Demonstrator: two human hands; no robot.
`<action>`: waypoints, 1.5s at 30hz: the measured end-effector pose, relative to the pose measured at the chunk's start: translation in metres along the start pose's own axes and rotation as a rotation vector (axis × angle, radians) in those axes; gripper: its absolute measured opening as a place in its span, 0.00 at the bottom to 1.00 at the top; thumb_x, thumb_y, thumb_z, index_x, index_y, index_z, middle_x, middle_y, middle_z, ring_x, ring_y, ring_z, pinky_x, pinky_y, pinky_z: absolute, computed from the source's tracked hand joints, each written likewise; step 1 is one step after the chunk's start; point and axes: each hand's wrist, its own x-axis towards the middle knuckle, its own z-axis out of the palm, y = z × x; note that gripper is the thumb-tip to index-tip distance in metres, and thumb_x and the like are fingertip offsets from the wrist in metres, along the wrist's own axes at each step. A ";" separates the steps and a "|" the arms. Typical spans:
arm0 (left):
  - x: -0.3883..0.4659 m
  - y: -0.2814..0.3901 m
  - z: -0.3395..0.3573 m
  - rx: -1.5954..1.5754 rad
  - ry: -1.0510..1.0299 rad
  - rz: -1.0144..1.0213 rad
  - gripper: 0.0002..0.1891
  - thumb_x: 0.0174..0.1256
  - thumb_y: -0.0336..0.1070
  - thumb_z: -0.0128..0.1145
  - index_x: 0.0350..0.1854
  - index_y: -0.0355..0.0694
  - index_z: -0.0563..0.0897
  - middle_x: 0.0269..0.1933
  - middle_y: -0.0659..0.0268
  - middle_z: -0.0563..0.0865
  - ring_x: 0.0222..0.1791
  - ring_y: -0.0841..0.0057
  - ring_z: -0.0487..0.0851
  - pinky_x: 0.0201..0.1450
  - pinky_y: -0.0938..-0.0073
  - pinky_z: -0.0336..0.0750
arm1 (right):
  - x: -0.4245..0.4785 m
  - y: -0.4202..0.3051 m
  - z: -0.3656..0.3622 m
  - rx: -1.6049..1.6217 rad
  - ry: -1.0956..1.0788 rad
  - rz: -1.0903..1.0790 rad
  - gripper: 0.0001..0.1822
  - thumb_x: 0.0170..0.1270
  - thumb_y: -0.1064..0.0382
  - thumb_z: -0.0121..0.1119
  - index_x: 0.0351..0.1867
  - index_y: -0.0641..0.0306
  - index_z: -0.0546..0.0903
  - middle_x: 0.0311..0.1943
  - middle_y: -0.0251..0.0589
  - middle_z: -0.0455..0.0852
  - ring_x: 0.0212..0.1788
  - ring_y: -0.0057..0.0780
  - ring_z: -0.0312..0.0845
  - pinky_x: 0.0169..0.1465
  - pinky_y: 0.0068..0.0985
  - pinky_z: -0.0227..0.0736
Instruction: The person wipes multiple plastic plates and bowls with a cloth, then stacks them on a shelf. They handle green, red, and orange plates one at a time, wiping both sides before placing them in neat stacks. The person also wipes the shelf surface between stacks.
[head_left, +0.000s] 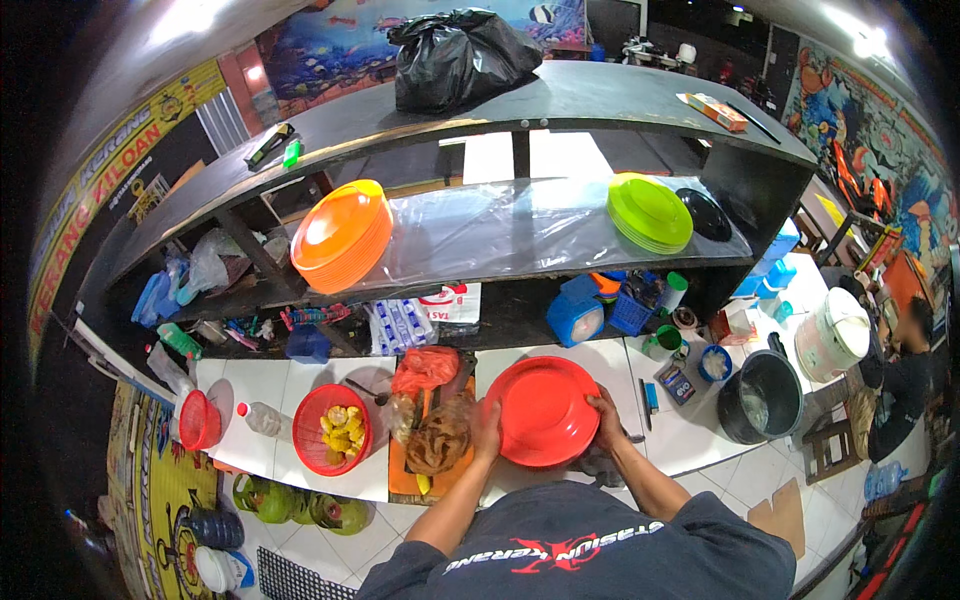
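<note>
A round red plastic plate (546, 409) is held level just above the white tiled counter (450, 491), or rests on it; I cannot tell which. My left hand (489, 433) grips its left rim, and my right hand (606, 415) grips the right rim, thumb on top. Whether more plates are stacked beneath is hidden. Left of the plate, a brown patterned bundle (437, 442) in clear plastic lies on an orange board (403, 472), with a red plastic bag (426, 367) behind it. A red basket (332, 397) further left contains cut corn pieces (343, 431).
Orange plates (341, 236) and green plates (649, 214) are stacked on the shelf ahead. A black bucket (760, 397) stands at right, near a white lidded bucket (832, 330). A person (896, 390) is at far right. Green gas cylinders (300, 502) stand below the counter.
</note>
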 end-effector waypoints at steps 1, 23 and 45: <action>-0.001 -0.015 -0.006 0.023 0.036 -0.005 0.28 0.71 0.54 0.55 0.60 0.33 0.75 0.61 0.55 0.77 0.63 0.62 0.72 0.67 0.64 0.62 | 0.001 0.001 0.003 -0.005 -0.017 0.015 0.35 0.56 0.59 0.62 0.67 0.63 0.66 0.59 0.47 0.76 0.62 0.40 0.72 0.67 0.37 0.67; -0.002 0.001 0.001 0.394 0.288 0.024 0.35 0.62 0.56 0.61 0.58 0.28 0.73 0.58 0.40 0.76 0.62 0.44 0.71 0.65 0.51 0.64 | 0.045 0.030 -0.014 -0.953 0.083 -0.148 0.24 0.68 0.57 0.53 0.60 0.70 0.74 0.51 0.49 0.83 0.55 0.32 0.78 0.57 0.27 0.71; -0.002 0.023 -0.011 0.051 0.191 -0.071 0.33 0.64 0.47 0.62 0.63 0.27 0.67 0.55 0.45 0.80 0.60 0.57 0.77 0.63 0.64 0.69 | -0.110 0.035 -0.054 -1.980 -0.084 -0.378 0.26 0.59 0.52 0.61 0.61 0.46 0.77 0.61 0.52 0.74 0.65 0.61 0.62 0.63 0.51 0.64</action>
